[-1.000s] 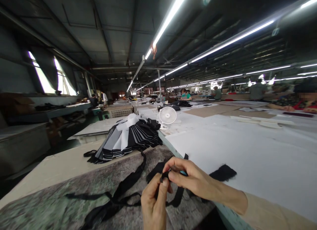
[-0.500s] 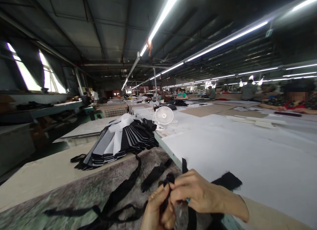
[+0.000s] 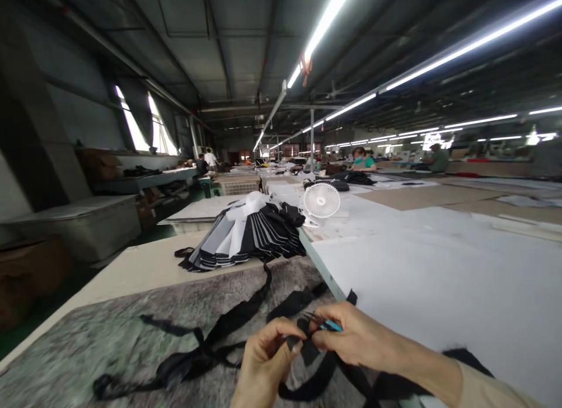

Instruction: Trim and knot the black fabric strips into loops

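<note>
In the head view, my left hand [image 3: 266, 358] pinches a black fabric strip [image 3: 309, 349] between thumb and fingers at the lower middle. My right hand [image 3: 355, 335] meets it from the right, closed around small thread snips [image 3: 331, 325] with blue handles. The metal tips of the snips point left, close to the strip by my left fingertips. Whether the blades touch the cloth I cannot tell. Lengths of the black strip hang below both hands. More black strips [image 3: 232, 321] lie loose and tangled over the mottled grey-green surface [image 3: 144, 332] beneath.
A fanned stack of black, grey and white fabric pieces [image 3: 246, 235] lies ahead. Beside it stands a small white fan [image 3: 321, 201] on the edge of a white-covered table [image 3: 430, 267]. Cardboard boxes [image 3: 33, 273] are at far left. Other people work farther back.
The view has turned left, so the scene sits farther right. My hands have drawn slightly apart, and the blue snips in my right hand now show clearly.
</note>
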The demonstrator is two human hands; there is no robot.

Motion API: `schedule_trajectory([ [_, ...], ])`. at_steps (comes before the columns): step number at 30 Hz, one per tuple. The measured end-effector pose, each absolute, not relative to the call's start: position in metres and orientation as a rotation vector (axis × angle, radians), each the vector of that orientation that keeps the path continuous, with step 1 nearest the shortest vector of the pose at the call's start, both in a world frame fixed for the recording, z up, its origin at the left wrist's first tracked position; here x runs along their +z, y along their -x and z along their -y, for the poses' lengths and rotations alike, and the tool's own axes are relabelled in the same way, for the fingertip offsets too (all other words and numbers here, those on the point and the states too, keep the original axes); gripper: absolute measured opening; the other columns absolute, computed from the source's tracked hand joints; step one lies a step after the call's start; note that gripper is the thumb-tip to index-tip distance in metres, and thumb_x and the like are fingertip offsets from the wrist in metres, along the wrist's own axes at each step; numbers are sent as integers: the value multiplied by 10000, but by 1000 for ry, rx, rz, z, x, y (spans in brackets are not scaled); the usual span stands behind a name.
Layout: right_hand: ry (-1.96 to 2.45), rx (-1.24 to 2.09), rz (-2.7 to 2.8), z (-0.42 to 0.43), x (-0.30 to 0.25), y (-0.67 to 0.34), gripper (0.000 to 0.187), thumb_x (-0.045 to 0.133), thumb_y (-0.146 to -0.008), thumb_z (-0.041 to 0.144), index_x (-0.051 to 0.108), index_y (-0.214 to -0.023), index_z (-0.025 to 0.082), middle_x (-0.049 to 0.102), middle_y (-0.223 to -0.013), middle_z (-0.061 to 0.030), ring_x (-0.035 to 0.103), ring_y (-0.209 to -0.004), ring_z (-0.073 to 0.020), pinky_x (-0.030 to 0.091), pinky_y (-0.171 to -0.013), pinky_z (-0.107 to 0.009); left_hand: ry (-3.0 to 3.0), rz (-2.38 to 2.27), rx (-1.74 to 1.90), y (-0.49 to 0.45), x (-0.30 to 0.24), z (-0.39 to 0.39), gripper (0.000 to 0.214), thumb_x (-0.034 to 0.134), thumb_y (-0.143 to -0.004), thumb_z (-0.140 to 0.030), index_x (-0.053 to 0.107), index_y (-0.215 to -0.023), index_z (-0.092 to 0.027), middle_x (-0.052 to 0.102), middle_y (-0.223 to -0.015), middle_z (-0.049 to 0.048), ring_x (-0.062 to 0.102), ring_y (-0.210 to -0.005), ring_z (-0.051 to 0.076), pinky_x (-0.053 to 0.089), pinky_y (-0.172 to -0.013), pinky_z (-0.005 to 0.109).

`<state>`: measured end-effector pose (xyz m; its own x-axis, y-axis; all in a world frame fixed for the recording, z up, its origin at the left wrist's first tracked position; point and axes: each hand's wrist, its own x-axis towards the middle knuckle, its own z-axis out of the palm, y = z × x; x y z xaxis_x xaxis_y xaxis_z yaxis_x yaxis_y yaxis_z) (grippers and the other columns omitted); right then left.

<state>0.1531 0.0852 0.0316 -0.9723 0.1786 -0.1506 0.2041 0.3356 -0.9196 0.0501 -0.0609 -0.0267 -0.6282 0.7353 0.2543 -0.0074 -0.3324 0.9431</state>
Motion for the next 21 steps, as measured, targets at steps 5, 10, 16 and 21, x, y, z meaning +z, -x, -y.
schedule_trajectory([
  [5, -437, -2209, -2312, -82, 29, -164, 349, 597, -794, 478, 512, -825, 140, 544, -614, 30, 345, -384, -16, 195, -338, -146, -1948, -2162, 1815, -61, -22, 68, 249, 487, -836, -82, 690, -912, -204, 678, -828, 48, 653, -756, 130, 498, -661, 185],
  [10, -493, -2196, -1965, -76, 34, -168, 388, 515, -851, 511, 498, -740, 139, 507, -489, 24, 295, -301, -14, 132, -301, -143, -2538, -2458, 1696, -66, -29, 75, 408, 475, -789, 43, 644, -1074, -195, 702, -957, 64, 672, -861, 134, 510, -782, 192],
  [16, -444, -2453, -1875, -63, 45, -168, 263, 665, -744, 312, 454, -711, 158, 415, -431, 81, 231, -322, -3, 123, -314, -118, -2605, -2597, 1709, -70, -16, 78, 334, 500, -801, 19, 687, -971, -200, 669, -930, 71, 668, -808, 128, 525, -681, 174],
  [21, -380, -2458, -2110, -59, 50, -167, 207, 599, -761, 316, 534, -698, 130, 402, -430, 72, 244, -325, -11, 125, -318, -148, -2732, -2410, 1790, -78, -1, 74, 311, 538, -800, -1, 690, -980, -204, 650, -999, 68, 661, -880, 146, 536, -739, 199],
])
